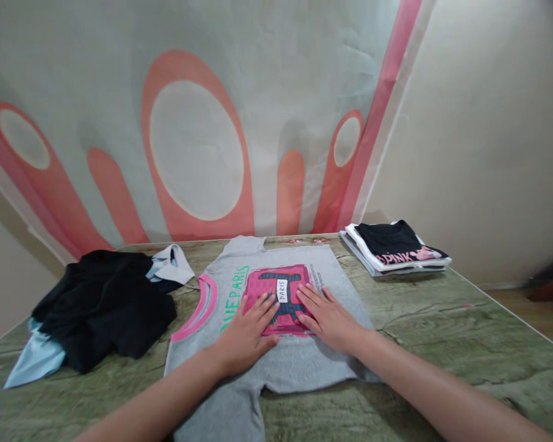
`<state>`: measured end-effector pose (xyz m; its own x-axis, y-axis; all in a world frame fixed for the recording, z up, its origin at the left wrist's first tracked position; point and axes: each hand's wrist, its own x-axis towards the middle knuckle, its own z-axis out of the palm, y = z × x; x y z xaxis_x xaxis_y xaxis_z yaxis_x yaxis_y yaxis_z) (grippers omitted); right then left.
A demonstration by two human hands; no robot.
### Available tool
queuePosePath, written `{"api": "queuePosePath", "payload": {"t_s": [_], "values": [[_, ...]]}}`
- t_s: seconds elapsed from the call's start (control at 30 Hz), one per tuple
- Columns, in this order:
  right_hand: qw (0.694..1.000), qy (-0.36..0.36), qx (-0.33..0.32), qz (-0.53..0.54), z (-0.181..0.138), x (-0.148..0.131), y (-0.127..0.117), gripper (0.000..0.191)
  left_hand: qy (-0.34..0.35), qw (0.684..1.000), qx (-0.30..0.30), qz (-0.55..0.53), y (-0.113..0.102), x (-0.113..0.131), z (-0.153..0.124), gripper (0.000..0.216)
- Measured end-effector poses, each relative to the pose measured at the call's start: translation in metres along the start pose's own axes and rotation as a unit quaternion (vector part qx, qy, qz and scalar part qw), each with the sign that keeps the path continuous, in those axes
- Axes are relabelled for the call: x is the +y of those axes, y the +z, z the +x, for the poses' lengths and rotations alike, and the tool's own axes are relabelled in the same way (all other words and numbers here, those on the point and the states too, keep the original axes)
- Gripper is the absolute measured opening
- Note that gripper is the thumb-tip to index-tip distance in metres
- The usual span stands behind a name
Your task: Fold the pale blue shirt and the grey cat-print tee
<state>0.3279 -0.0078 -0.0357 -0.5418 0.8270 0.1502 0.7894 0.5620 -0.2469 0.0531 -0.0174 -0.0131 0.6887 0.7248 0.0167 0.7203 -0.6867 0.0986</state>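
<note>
A grey T-shirt [299, 362] with a pink neckband and a pink "PARIS" print lies spread on the table, its neck towards the left and one sleeve reaching down to the bottom edge of the view. My left hand [246, 334] rests flat on the lower left part of the print, fingers stretched out. On the right side of the print my right hand [329, 319] also lies flat, with its fingers apart. Both palms press on the cloth and neither hand grips it. Part of the print is hidden under the fingers.
A loose heap of black clothes [105, 307] with light blue and white pieces lies at the left. At the back right sits a stack of folded shirts [396, 248], a black one on top. The wood-patterned table [447, 331] meets a patterned wall [271, 92] behind.
</note>
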Motion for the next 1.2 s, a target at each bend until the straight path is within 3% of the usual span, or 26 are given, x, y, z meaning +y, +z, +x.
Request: {"api": "queuePosePath", "payload": {"t_s": [0.1,0.23,0.3,0.47,0.57,0.83,0.97,1.07,1.2], "values": [[1.0,-0.005,-0.026,0.001,-0.024,0.017,-0.01,0.059,0.022,0.999,-0.042,-0.019,-0.013,0.002,-0.039,0.061],[0.996,0.081,-0.027,-0.028,-0.037,0.027,-0.026,0.056,0.015,0.998,-0.048,-0.026,-0.027,-0.008,-0.064,0.062],[0.996,0.08,-0.024,-0.016,-0.035,0.004,-0.029,0.054,0.009,0.999,-0.045,-0.029,-0.026,-0.009,-0.065,0.067],[0.986,-0.107,-0.09,0.086,-0.027,-0.082,-0.023,0.065,0.003,0.999,-0.041,-0.014,-0.014,-0.002,-0.056,0.068],[0.98,-0.128,-0.113,0.104,-0.033,-0.101,-0.019,0.065,0.007,0.999,-0.045,-0.005,-0.01,-0.001,-0.057,0.065],[0.986,-0.092,-0.113,0.08,-0.076,-0.089,-0.019,0.067,0.007,0.999,-0.033,-0.001,-0.013,-0.001,-0.059,0.064],[0.983,-0.072,-0.143,0.09,-0.096,-0.084,-0.035,0.071,0.008,0.999,-0.038,-0.007,-0.013,-0.001,-0.059,0.064],[0.981,-0.048,-0.145,0.117,-0.088,-0.077,-0.05,0.06,0.007,0.999,-0.037,-0.013,-0.014,0.0,-0.06,0.064],[0.995,-0.011,-0.059,0.08,-0.054,-0.066,-0.044,0.059,0.022,0.999,-0.026,-0.021,-0.017,0.0,-0.061,0.057]]}}
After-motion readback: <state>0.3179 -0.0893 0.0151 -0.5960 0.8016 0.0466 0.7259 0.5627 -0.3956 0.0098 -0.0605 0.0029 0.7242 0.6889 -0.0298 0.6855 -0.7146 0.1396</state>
